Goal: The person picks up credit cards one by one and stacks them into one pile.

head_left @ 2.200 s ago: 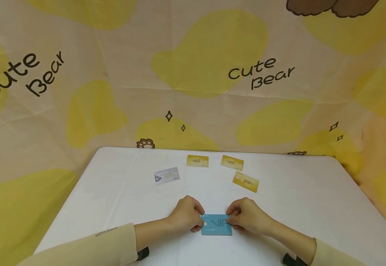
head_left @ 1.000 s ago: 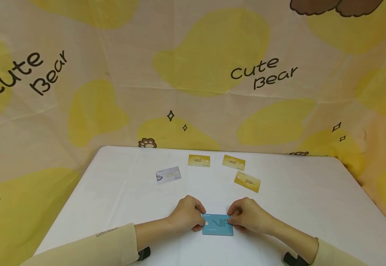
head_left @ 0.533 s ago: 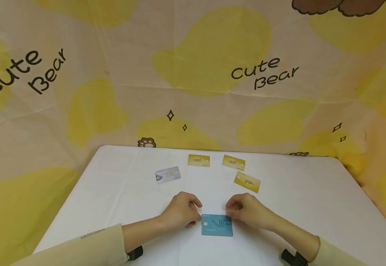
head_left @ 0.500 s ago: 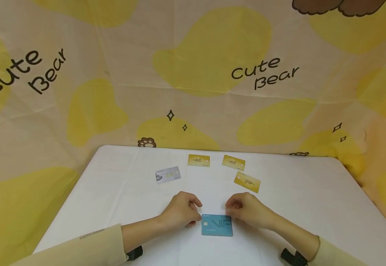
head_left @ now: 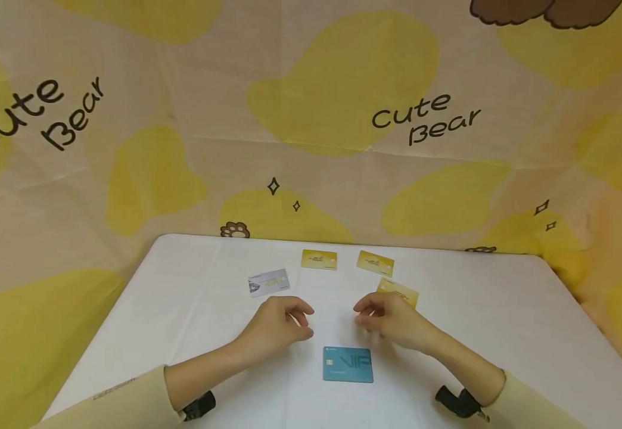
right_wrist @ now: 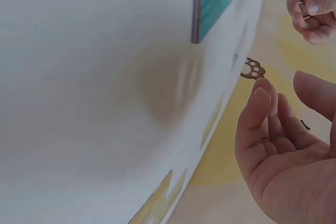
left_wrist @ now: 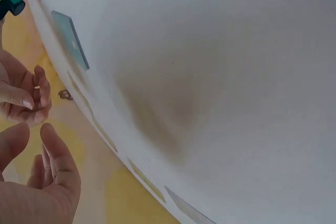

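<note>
From where I stand, the largest item is the patterned cloth (head_left: 204, 107) hung behind and around the workspace. Against it stands the white table (head_left: 477, 333), the working surface.

Two bare hands are raised above the table, apart from each other, fingers loosely bent. The left hand (head_left: 274, 322) holds nothing; its thumb and forefinger have a gap between them. The right hand (head_left: 394, 319) likewise grips nothing, thumb clear of the fingers in its own wrist view.

Five card positions follow. The blue card (head_left: 348, 364) lies flat and nearly square to the person, at the near middle of the table, untouched and nearer the body than both hands. Its edge looks thick; whether it is one card or a stack, I cannot tell. Beyond the hands, face up in a loose arc: the silver card (head_left: 269, 283), the back left yellow card (head_left: 319, 260), the back right yellow card (head_left: 375, 263) and the front yellow card (head_left: 403, 289), partly hidden by the right hand.

Smallest detail: the "VIP" print on the blue card.

Stage, as I judge it: hands-off, between handling actions. Any next pick-up calls for lowering the fingertips and pinching a thin edge; a flat card could slide.
</note>
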A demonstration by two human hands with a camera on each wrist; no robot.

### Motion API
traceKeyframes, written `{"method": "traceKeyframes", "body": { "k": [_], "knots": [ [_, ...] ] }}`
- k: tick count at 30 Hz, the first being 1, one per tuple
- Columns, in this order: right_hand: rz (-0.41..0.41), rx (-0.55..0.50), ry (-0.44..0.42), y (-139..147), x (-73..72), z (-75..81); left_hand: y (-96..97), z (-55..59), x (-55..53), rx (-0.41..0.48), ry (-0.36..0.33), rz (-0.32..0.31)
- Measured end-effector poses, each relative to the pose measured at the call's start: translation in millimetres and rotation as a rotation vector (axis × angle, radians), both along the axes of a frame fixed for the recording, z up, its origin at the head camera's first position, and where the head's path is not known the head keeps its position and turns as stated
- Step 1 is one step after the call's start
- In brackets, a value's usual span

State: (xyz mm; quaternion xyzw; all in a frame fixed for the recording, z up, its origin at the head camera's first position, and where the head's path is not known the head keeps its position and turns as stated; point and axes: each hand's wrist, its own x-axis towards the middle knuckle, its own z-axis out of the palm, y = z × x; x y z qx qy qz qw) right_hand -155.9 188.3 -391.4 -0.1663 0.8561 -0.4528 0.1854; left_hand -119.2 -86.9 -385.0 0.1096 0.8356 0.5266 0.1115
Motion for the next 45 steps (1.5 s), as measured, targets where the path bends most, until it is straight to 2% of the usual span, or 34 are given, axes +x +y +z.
{"method": "traceKeyframes", "body": {
  "k": [8,17,35,41,45],
  "knots": [
    [-0.002,-0.053,0.031,-10.9,-10.1,11.1,-16.9,14.3,-5.3,0.043,0.015,0.099],
    [-0.004,-0.09,0.048,-27.8,-24.9,17.7,-39.0,22.4,-8.1,0.107,0.03,0.186],
    [-0.003,-0.127,0.088,-63.6,-52.1,21.9,-70.5,19.1,-25.2,0.068,0.112,0.318],
    [0.012,-0.156,0.09,-74.9,-62.3,18.3,-79.3,15.2,-32.9,0.033,0.126,0.341],
    [0.024,-0.184,0.07,-82.2,-69.1,11.8,-84.7,11.0,-38.1,0.027,0.123,0.334]
  ]
}}
